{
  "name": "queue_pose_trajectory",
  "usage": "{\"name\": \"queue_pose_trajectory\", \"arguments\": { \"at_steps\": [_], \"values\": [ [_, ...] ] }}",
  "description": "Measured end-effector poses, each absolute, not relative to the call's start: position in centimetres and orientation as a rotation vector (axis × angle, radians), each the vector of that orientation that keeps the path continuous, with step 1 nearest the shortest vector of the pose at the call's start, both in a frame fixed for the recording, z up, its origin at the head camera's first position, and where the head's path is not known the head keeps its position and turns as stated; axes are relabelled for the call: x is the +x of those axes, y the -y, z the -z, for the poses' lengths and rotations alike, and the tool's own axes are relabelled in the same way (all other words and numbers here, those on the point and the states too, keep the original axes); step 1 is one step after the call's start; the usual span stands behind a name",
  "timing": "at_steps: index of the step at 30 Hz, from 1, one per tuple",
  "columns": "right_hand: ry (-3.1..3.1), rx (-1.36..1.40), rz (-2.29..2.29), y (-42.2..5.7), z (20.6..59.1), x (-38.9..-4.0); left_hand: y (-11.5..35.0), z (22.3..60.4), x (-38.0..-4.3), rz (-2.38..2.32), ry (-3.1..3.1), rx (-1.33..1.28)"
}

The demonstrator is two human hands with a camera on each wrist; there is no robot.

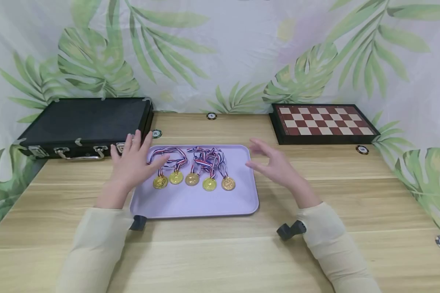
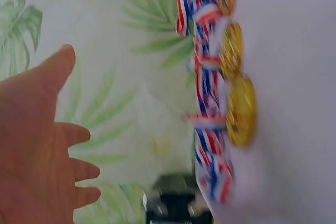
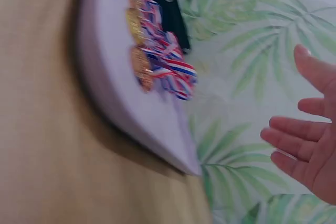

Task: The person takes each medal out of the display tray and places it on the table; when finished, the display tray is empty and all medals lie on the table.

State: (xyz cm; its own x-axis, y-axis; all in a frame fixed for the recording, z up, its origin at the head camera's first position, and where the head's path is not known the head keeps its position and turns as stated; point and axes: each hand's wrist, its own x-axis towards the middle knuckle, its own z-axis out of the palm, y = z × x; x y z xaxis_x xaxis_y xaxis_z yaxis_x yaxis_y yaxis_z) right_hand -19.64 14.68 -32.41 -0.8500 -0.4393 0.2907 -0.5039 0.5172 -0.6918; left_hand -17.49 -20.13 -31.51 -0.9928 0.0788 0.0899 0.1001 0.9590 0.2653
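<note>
On a pale lilac tray [image 1: 194, 205] lie several gold and bronze-coloured medals [image 1: 210, 184] in a row, their red, white and blue ribbons [image 1: 207, 159] bunched behind them. My left hand [image 1: 133, 165] hovers over the tray's left edge, fingers spread and holding nothing. Beyond the tray's right edge, my right hand [image 1: 275, 162] is held in the air with its fingers extended and nothing in it. In the left wrist view the medals [image 2: 241, 111] look blurred. Bare fingers and thumb of the right hand [image 3: 315, 135] show in the right wrist view, apart from the tray [image 3: 113, 77].
A black hard case [image 1: 91, 122] with metal latches stands at the back left. At the back right is a chessboard box [image 1: 326, 122]. Poker chips lie by the case [image 1: 156, 133], at the back [image 1: 211, 116] and on the right [image 1: 361, 149]. A leaf-patterned cloth [image 1: 238, 53] hangs behind.
</note>
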Motion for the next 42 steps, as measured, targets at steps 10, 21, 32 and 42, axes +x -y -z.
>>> {"name": "queue_pose_trajectory", "arguments": {
  "at_steps": [10, 21, 32, 42],
  "values": [
    [2.654, 1.009, -1.503, -11.9, 36.7, -19.3, 25.3, 34.5, -16.8, 0.751, 3.168, -0.077],
    [2.829, 1.119, -1.005, -10.8, 38.4, -19.8, 27.5, 37.2, -17.0, 0.958, 3.163, -0.165],
    [2.883, 1.099, -0.831, -10.2, 38.3, -19.5, 27.1, 38.5, -16.9, 0.819, 3.124, -0.143],
    [2.858, 1.058, -0.964, -10.3, 38.9, -19.5, 27.0, 38.7, -16.7, 0.816, 3.129, -0.128]
  ]
}}
